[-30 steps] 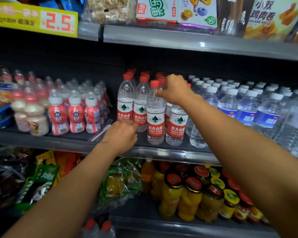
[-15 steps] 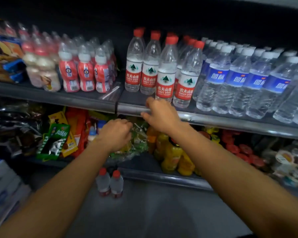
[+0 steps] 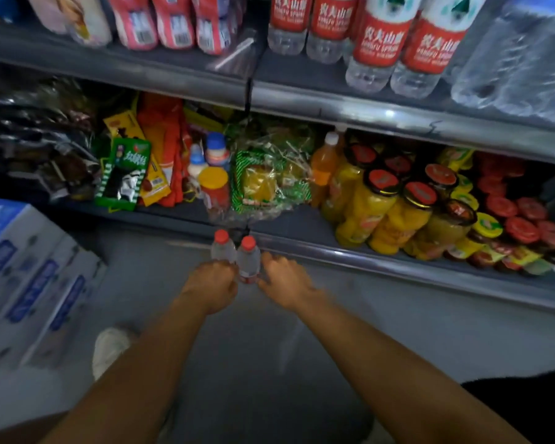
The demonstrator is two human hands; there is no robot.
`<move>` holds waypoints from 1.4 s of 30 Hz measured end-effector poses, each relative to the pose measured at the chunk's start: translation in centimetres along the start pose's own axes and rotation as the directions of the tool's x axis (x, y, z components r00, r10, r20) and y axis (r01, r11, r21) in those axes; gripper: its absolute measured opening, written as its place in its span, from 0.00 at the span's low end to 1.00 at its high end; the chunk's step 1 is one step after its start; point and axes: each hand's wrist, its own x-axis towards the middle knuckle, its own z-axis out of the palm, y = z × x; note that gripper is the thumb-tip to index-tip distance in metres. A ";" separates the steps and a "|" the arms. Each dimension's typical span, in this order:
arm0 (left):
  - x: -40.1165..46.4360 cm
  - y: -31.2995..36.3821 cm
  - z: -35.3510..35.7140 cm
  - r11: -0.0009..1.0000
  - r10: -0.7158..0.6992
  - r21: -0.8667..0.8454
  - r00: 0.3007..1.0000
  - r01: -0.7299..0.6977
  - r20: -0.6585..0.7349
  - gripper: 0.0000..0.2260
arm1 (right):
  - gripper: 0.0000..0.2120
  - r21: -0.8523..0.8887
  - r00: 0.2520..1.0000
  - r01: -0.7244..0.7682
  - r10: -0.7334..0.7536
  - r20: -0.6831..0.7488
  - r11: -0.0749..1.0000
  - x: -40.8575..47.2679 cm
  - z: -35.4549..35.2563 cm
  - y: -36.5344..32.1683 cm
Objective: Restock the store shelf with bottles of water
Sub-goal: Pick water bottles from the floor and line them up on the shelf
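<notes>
Two small water bottles with red caps stand side by side on the grey floor below the bottom shelf, the left bottle (image 3: 222, 249) and the right bottle (image 3: 249, 257). My left hand (image 3: 210, 285) is curled round the lower part of the left bottle and hides its base. My right hand (image 3: 285, 280) lies beside the right bottle with fingers spread, thumb and fingertips touching its side. More red-label water bottles (image 3: 404, 49) stand in rows on the upper shelf (image 3: 398, 115).
The bottom shelf (image 3: 382, 261) holds jars of yellow fruit (image 3: 385, 216), snack packets (image 3: 122, 174) and bagged goods (image 3: 269, 177). Blue-and-white cartons (image 3: 29, 277) are stacked on the floor at left. A white shoe (image 3: 109, 347) is beside my left arm.
The view has dropped from the water shelf to the floor. Both hands have moved down from the shelf edge to the two bottles standing on the floor.
</notes>
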 end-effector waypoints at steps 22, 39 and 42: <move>4.3 -2.4 11.7 1.000 -0.020 0.028 0.919 0.010 0.394 0.17 | 0.34 0.093 0.985 -0.062 0.075 -0.153 0.994 11.3 5.0 1.3; 0.1 -0.7 2.0 0.993 -0.026 0.116 0.994 0.014 0.106 0.14 | 0.09 -0.057 0.982 0.134 -0.140 -0.124 0.989 3.4 -4.5 0.8; -0.9 0.4 -2.0 0.994 0.004 0.106 1.000 -0.005 0.006 0.13 | 0.09 -0.106 0.969 0.165 -0.181 -0.167 0.981 0.7 -8.5 0.4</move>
